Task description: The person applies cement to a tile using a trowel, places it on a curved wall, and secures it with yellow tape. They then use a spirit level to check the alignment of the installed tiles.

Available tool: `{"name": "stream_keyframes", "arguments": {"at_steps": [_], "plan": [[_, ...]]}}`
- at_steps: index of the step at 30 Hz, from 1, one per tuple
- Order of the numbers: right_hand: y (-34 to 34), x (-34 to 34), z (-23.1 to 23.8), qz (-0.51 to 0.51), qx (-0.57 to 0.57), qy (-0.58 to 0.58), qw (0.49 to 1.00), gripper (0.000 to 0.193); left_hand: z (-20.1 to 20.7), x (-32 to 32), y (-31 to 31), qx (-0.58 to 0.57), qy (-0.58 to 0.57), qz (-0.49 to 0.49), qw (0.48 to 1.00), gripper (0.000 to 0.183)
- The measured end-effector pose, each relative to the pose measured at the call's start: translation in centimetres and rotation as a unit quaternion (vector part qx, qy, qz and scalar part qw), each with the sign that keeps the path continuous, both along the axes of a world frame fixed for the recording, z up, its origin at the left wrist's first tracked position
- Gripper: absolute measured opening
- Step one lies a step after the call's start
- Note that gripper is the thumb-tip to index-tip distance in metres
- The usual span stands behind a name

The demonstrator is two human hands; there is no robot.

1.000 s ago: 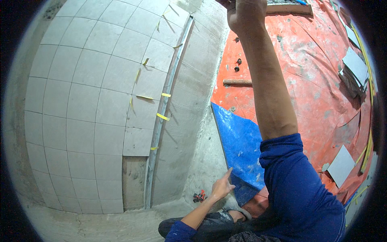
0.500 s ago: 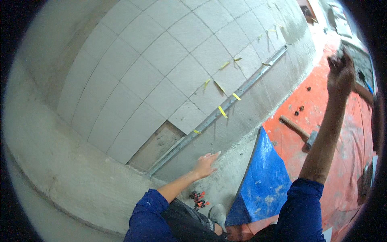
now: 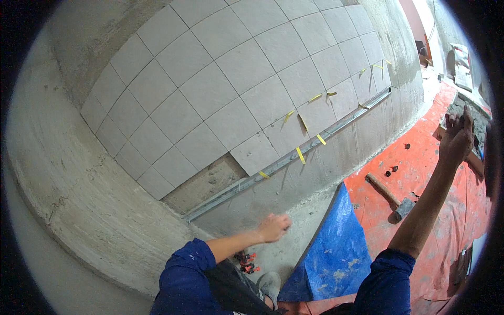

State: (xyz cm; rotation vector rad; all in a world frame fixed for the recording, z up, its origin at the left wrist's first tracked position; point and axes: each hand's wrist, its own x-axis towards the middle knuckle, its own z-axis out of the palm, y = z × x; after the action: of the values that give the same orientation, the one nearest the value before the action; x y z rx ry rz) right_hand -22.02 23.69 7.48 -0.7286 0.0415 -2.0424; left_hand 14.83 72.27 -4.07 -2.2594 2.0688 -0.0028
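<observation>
My left hand (image 3: 274,228) hovers in front of the lower wall, just right of the gap in the tiles; motion blurs its curled fingers. My right hand (image 3: 455,139) reaches far right beside a tray of grey wet mortar (image 3: 479,128), fingers raised and apart, with nothing visible in them. Pale square tiles (image 3: 210,86) cover the wall above a metal rail (image 3: 283,160). Yellow wedges (image 3: 300,155) stick out along the rail and the tile joints. Bare rough mortar (image 3: 210,177) shows in the gap at the lower left of the tiling.
A hammer (image 3: 388,193) with a wooden handle lies on the orange tarp (image 3: 443,247), near small dark pieces (image 3: 391,171). A blue sheet (image 3: 336,252) covers the floor before me. Red and black tile-levelling pieces (image 3: 248,262) lie by my shoe (image 3: 269,286). Rough concrete (image 3: 89,210) borders the left.
My view has shifted. The fingers of my left hand have gone from stretched out to curled. My right hand has moved down toward the mortar tray, its fingers opening upward.
</observation>
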Motion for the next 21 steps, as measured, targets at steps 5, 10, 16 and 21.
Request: {"name": "stream_keyframes", "arguments": {"at_steps": [5, 10, 16, 21], "plan": [[-0.3, -0.6, 0.0, 0.001, -0.024, 0.020, 1.000, 0.031, -4.8, -4.8, 0.2, 0.180, 0.033, 0.014, 0.983, 0.050], [-0.2, -1.8, -0.2, -0.218, -0.021, 0.184, 0.958, 0.039, -7.1, -10.3, 1.3, 0.234, 0.056, -0.036, 0.970, 0.079], [0.4, -4.1, 2.0, -0.258, 0.007, 0.239, 0.936, 0.030, -4.5, -4.5, -0.6, 0.146, -0.012, -0.048, 0.988, 0.069], [3.6, -2.9, 4.2, 0.041, -0.007, -0.057, 0.998, 0.011, 3.5, 4.7, -2.4, 0.023, -0.169, -0.011, 0.985, 0.066]]}}
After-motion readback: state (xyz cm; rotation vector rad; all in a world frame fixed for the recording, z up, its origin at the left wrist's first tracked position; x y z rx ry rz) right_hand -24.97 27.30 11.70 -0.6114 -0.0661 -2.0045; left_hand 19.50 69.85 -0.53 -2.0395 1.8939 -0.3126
